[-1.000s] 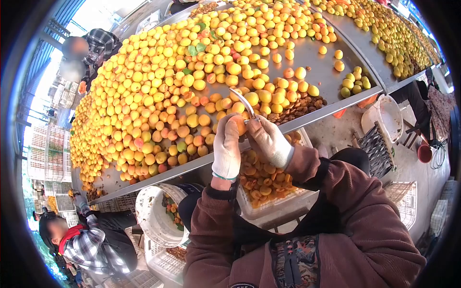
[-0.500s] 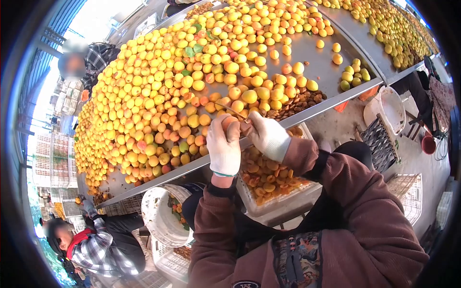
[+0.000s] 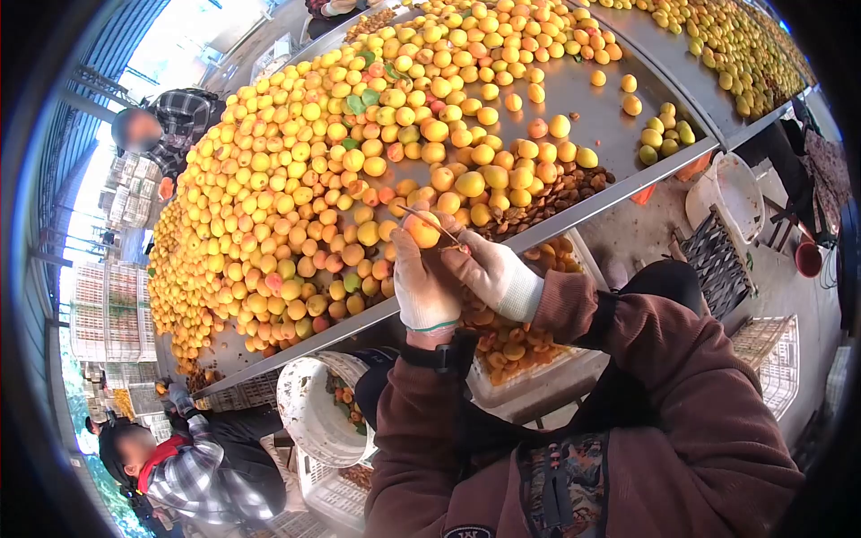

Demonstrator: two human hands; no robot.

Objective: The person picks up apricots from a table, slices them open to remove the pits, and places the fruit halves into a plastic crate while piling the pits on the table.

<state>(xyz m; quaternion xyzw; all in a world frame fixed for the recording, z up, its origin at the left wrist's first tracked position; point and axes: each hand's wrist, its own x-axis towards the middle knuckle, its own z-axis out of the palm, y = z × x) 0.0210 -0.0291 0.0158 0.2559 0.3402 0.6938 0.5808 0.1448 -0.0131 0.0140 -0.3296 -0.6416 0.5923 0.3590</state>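
At the left front corner of the metal table [image 3: 583, 103], a co-worker [image 3: 202, 480] in a checked top stretches out an arm; what that hand is doing is too small to make out. Below the front edge, on your left, stands a white bucket [image 3: 314, 430], its contents partly in shadow. Heaped fruit [image 3: 296, 193] hides most of the surface. Just over the front edge, your left hand [image 3: 425, 291] has its fingers curled round one yellow apricot [image 3: 421, 230]. A thin knife [image 3: 445, 235] crosses it; you cannot tell whether the blade has cut in. Your right hand [image 3: 496, 272] grips the knife, the handle lost inside your fingers. Beneath that hand, partly blocked by it, sits a crate [image 3: 529, 394] of halved fruit. Farther right, brown pits [image 3: 565, 190] lie along the front edge, and greenish fruits [image 3: 665, 134] cluster near the surface's right front corner.
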